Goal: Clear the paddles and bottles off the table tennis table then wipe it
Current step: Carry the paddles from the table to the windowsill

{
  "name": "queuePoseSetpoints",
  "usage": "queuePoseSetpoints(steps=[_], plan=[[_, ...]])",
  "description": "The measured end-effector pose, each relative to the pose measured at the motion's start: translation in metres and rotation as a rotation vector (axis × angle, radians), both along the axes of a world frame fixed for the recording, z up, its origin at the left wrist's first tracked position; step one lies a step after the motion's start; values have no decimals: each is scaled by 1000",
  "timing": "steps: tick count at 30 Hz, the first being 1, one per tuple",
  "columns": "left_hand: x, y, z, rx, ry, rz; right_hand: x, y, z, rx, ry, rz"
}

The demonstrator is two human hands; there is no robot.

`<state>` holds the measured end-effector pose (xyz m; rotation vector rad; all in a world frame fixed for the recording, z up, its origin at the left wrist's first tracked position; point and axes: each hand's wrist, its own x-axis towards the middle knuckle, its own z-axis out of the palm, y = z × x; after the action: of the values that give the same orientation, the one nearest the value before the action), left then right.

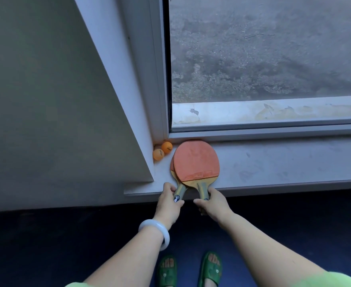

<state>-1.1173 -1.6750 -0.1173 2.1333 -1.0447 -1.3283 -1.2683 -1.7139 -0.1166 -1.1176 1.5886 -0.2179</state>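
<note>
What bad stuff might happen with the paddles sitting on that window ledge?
1. The paddle handles hang past the front edge of the windowsill. Once the left hand and right hand let go, a bump could tip the stacked paddles onto the floor.
2. Two orange balls sit in the corner right beside the paddles. A nudge may send them rolling off.
</note>
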Motion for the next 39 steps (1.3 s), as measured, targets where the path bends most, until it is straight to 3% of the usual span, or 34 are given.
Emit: queuePoseSetpoints(steps=[14,26,33,39], plan=[[0,2,6,-8,-56,-103,6,9,1,-11,49,-12],[-6,-5,40,-93,-304,-365,-21,17,42,-89,60,-111],[-49,-14,72,-217,-305,-610,-89,42,82,-161,101,-278],[-140,-27,118,-314,-337,-890,-199,91,124,-213,179,-497]])
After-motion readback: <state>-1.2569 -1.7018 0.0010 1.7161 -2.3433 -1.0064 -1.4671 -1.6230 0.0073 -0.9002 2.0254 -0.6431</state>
